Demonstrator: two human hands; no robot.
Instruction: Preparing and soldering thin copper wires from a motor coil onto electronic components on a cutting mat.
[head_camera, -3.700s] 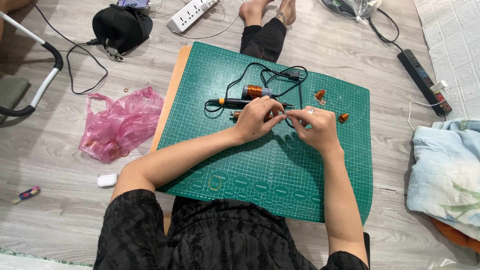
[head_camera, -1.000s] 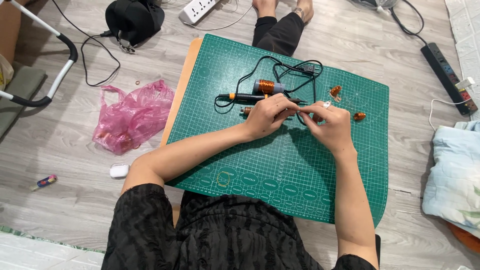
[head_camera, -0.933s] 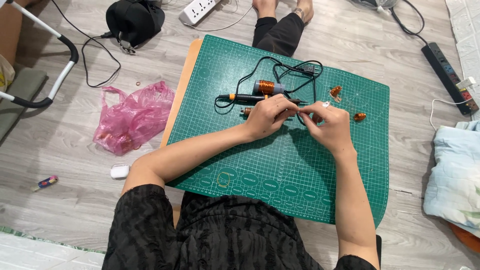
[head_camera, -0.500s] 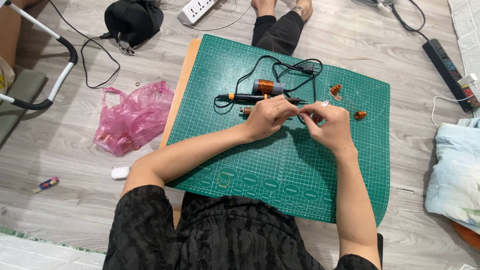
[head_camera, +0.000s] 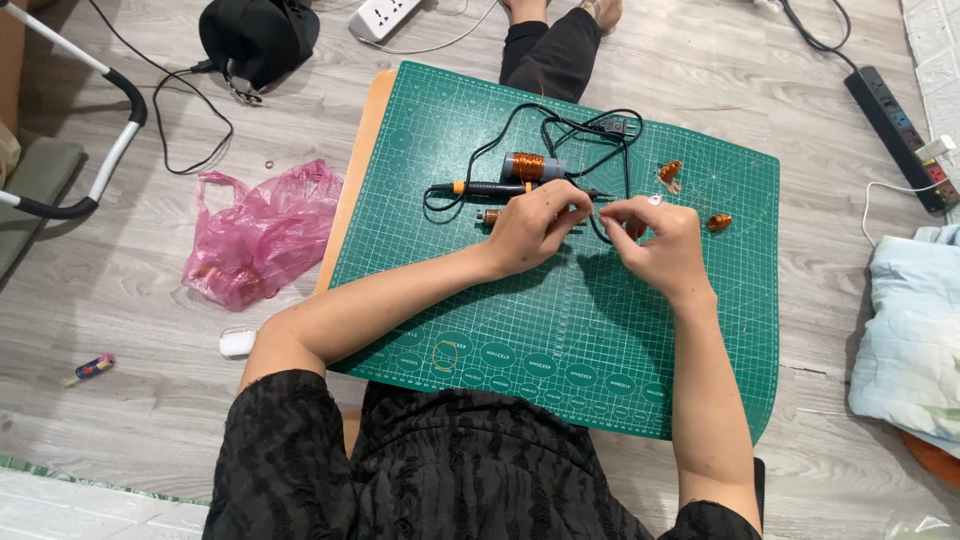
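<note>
Hands barely moved; green mat (head_camera: 560, 330) on grey floor (head_camera: 150, 400) (wood, seemingly).

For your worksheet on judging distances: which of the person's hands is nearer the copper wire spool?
Left. The left hand lies just below the copper wire spool; the right hand sits farther off, below and to its right.

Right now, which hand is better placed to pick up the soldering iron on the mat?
Left. The left hand sits right beside the soldering iron; the right hand lies farther off, pinching something small.

Black crinkled short-sleeved top (head_camera: 420, 470), black trousers (head_camera: 548, 55), bare forearms.
</note>
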